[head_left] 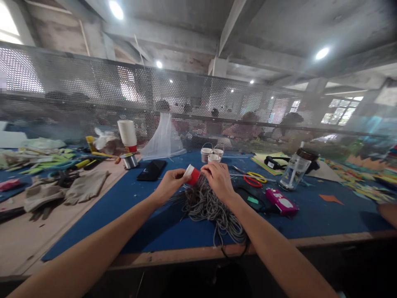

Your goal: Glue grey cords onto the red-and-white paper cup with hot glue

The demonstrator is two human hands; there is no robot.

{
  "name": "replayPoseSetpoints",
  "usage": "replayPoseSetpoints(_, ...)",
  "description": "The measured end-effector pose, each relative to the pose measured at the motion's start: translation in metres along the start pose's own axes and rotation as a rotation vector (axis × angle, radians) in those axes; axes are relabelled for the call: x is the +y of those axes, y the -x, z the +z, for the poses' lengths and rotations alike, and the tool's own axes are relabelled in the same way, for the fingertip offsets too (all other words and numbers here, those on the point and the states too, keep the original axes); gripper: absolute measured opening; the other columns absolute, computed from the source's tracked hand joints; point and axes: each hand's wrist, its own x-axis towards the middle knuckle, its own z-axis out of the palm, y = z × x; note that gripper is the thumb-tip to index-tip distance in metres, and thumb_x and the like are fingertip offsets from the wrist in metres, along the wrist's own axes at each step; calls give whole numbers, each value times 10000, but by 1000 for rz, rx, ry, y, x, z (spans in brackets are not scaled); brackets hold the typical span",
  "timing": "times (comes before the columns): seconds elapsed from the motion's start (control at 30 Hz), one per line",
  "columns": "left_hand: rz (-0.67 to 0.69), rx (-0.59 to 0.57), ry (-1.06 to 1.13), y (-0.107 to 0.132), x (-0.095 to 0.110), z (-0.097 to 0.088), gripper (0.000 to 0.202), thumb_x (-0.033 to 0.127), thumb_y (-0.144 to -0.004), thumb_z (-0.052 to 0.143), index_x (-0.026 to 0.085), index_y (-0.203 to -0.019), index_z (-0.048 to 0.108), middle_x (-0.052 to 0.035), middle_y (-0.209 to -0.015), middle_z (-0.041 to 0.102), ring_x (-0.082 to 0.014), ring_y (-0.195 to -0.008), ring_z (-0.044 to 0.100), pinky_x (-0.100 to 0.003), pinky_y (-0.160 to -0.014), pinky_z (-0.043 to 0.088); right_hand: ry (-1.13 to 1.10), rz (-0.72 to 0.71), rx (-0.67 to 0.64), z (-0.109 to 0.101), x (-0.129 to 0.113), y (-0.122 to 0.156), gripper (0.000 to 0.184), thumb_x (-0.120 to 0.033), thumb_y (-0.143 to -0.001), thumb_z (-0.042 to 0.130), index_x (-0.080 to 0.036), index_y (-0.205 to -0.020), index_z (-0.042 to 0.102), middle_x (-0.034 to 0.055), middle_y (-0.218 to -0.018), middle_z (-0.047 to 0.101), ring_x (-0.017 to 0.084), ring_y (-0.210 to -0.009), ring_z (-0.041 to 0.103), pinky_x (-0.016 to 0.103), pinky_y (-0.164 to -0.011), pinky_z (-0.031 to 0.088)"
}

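The only view looked from the person's own head, facing forward and down, with the left hand (170,184) and right hand (218,180) near its middle. Set near the blue worktop (325,219), it also reached the perforated screen (198,93) beyond and the ceiling (180,25) above.

One held cup (193,175), three pails (205,156)

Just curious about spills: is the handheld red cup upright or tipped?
Tipped: the cup slants sideways in the left hand, white end leftward.
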Motion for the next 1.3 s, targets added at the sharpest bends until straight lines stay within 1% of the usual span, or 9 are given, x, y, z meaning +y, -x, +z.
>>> replayPoseSetpoints(0.17, 12, -6, 3, 0, -2, -1, 313, 460, -753, 653, 152, -777, 702, -18, -697, 620, -168, -674, 506, -272, -635, 390, -5, 1, 7, 0, 0, 0, 158, -299, -982, 509, -224, -949, 643, 50, -963, 676, 209, -957, 585, 361, -918, 345)
replayPoseSetpoints(0.4, 13, -15, 17, 0, 0, -1, 291, 438, -755, 656, 152, -782, 705, -12, -685, 606, -157, -656, 487, -275, -644, 381, 1, -1, 2, 1, 1, 0, 146, -294, -977, 519, -224, -947, 644, 46, -955, 674, 207, -951, 587, 362, -917, 340)
replayPoseSetpoints(0.67, 30, -29, 19, 0, -2, -2, 295, 442, -769, 659, 151, -786, 705, -9, -697, 617, -163, -672, 506, -278, -659, 392, 10, -1, -11, 0, 1, 0, 161, -302, -981, 513, -226, -940, 649, 47, -949, 676, 206, -934, 587, 362, -910, 338)
replayPoseSetpoints(1.03, 24, -45, 13, -2, -7, -4, 319, 449, -788, 646, 139, -827, 708, 0, -701, 607, -140, -647, 459, -261, -627, 354, 11, -22, 23, -5, -2, -1, 165, -307, -989, 502, -218, -953, 636, 40, -962, 671, 195, -964, 583, 352, -941, 324)
replayPoseSetpoints(1.3, 30, -53, 27, -2, -6, -4, 291, 421, -786, 649, 141, -831, 711, 2, -695, 599, -138, -645, 446, -259, -622, 338, 4, -14, 5, -2, -1, -1, 152, -301, -980, 517, -220, -952, 643, 47, -971, 675, 206, -966, 578, 359, -932, 329)
